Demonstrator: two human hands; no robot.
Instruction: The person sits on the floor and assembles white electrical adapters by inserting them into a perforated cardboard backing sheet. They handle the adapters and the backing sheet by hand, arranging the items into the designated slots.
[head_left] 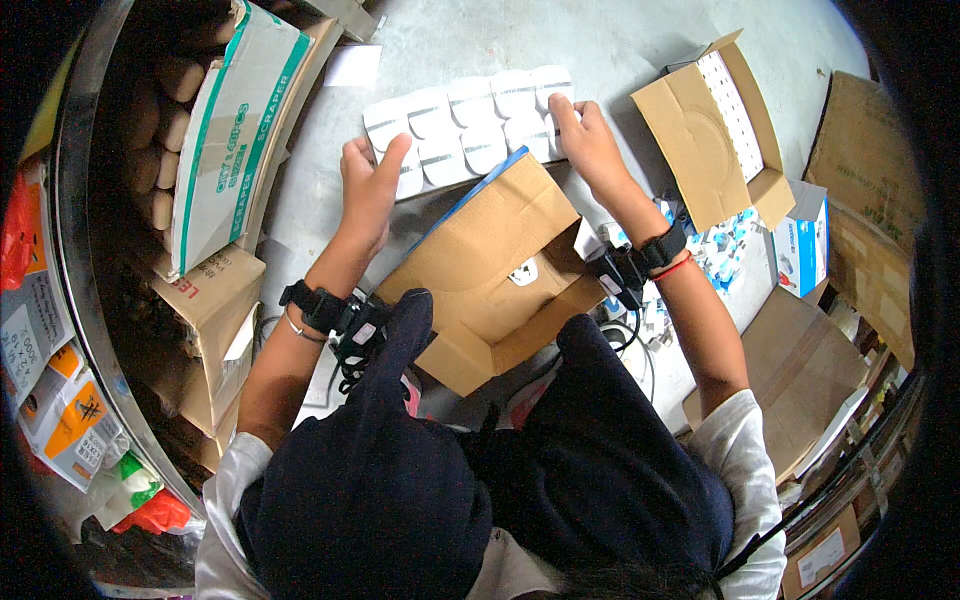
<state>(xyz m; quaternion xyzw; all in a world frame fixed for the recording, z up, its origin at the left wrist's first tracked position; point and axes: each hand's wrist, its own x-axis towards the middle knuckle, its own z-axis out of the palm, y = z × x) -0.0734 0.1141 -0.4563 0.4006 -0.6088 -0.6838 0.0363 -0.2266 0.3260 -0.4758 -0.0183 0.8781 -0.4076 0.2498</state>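
Observation:
Out past my knees I hold a block of white rounded pieces (pixel 462 122), set side by side in two rows and crossed by grey bands. My left hand (pixel 373 187) grips its left end, thumb over the top. At its right end my right hand (pixel 588 145) has hold of it, thumb on top; the fingers beneath are partly hidden. Just nearer to me, an opened cardboard box (pixel 490 275) with a blue outer edge tilts between my knees. A small white label-like patch (pixel 523 271) shows inside that box. What the white pieces are, I cannot tell.
An open carton with white contents (pixel 730 115) stands at the far right, beside a heap of small blue and white pieces (pixel 727 250). Stacked cartons (pixel 225 150) line the left. Flattened cardboard (pixel 800 365) leans at right. A white sheet (pixel 353 66) lies on the grey floor.

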